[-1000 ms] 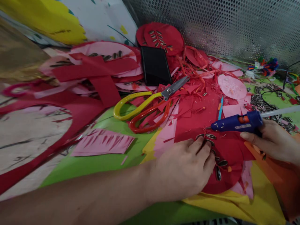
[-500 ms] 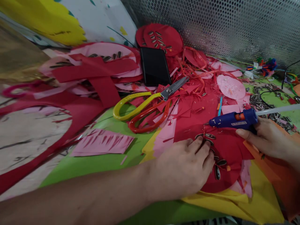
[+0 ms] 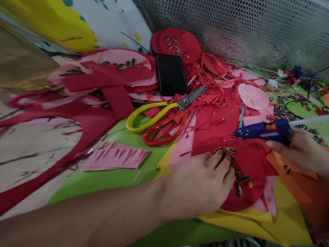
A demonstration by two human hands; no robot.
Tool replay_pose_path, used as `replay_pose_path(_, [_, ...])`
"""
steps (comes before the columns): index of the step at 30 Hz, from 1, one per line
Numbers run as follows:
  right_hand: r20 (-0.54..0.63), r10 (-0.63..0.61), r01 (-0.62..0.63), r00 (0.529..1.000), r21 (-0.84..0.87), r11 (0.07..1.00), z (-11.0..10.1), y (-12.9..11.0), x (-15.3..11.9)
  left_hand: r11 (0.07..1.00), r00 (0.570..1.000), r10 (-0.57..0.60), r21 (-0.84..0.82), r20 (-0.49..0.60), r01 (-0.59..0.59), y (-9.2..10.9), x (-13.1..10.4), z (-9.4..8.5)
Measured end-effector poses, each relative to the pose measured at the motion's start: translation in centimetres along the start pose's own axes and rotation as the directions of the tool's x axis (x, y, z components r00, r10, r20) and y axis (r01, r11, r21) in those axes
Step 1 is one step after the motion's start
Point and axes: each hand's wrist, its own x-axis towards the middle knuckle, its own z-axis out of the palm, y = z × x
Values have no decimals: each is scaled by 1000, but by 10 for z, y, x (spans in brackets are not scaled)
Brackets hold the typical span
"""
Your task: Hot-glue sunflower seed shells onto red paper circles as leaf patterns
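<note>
My left hand (image 3: 200, 185) reaches across from the lower left, fingers bent and close together, pressing a dark striped sunflower seed (image 3: 219, 149) onto a red paper disc (image 3: 250, 193); its fingertips are partly hidden. Several more seeds lie in a leaf-like pattern on the disc. At the right, my right hand (image 3: 299, 151) is wrapped around the handle of a blue glue gun (image 3: 264, 130). Its nozzle points left, just above the disc and apart from the seeds. A clear glue stick (image 3: 308, 120) sticks out of the gun's back.
Yellow- and red-handled scissors (image 3: 156, 123) lie on paper scraps near a black phone (image 3: 171, 74). Finished red discs (image 3: 180, 44) lean at the back by a perforated metal panel (image 3: 244, 31). Striped pink paper (image 3: 115, 157) sits left; loose seeds (image 3: 288, 104) lie right.
My right hand has drawn the glue gun a little to the right, so its nozzle is farther from the seeds. My left hand stays in place on the disc.
</note>
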Motion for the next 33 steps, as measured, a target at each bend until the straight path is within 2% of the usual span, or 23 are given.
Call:
replay_pose_path(2, [-25,36,-35,999,69,997,-5,4,2,1000,1000,1,12,17,-1,0,-1,1])
replay_pose_path(4, [-103,128,-107,986,189,976,-9,12,6,1000,1000,8,12,28,-8,0,-2,1])
replay_pose_path(7, [-224,301,-214,927,344,914,-15,34,15,1000,1000,18,-7,-5,-18,-2,-2,-1])
replay_pose_path(10, [-314,388,-250,867,401,881,-18,58,27,999,997,-32,-19,-75,30,-9,0,-4])
replay_pose_path(14, [-290,502,-339,815,464,818,-16,72,40,971,967,-240,-36,-81,238,-28,5,-2])
replay_pose_path(18, [-272,539,-367,798,489,791,-11,75,47,867,867,-498,-11,14,498,-47,9,5])
replay_pose_path(23, [-285,546,-411,788,417,811,-7,86,50,767,758,-634,3,152,641,-57,15,9])
replay_pose_path(27, [-266,512,-446,817,273,852,-6,93,51,724,702,-682,50,204,688,-62,19,10])
replay_pose_path(30, [-266,484,-476,834,99,874,-9,96,50,720,694,-689,86,212,689,-66,23,10])
replay_pose_path(33, [-249,489,-523,836,-92,847,-15,98,48,768,732,-638,124,239,628,-68,30,7])
